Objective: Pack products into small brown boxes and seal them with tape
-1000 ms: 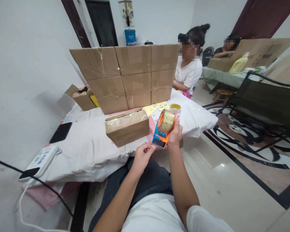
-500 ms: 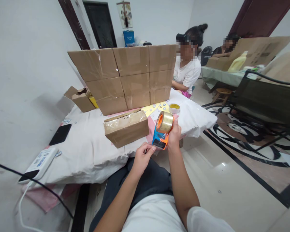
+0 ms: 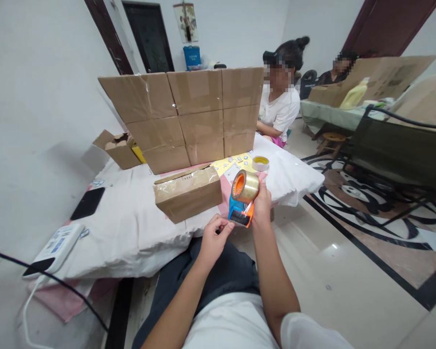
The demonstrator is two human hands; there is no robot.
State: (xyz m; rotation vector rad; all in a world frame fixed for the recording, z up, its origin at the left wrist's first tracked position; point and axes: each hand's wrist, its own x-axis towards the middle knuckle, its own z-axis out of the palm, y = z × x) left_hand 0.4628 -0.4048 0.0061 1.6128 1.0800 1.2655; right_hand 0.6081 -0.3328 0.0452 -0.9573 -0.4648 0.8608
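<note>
My right hand [image 3: 261, 206] grips an orange and blue tape dispenser [image 3: 241, 203] with a roll of clear brown tape on it, held above the table's near edge. My left hand [image 3: 213, 237] is just below and to the left of the dispenser's mouth, with fingers pinched together as if on the tape end, which I cannot make out. A closed, taped cardboard box [image 3: 187, 193] lies on the white-covered table [image 3: 131, 223] to the left of the dispenser.
A wall of stacked cardboard boxes [image 3: 192, 116] stands at the table's back, an open box [image 3: 118, 148] to its left. A tape roll [image 3: 260, 163], a black phone [image 3: 87, 203] and a white device [image 3: 54, 247] lie on the table. Two people sit beyond, at right.
The dispenser and both hands have drifted slightly left and down in the view; my left fingers have closed in nearer the dispenser's mouth.
</note>
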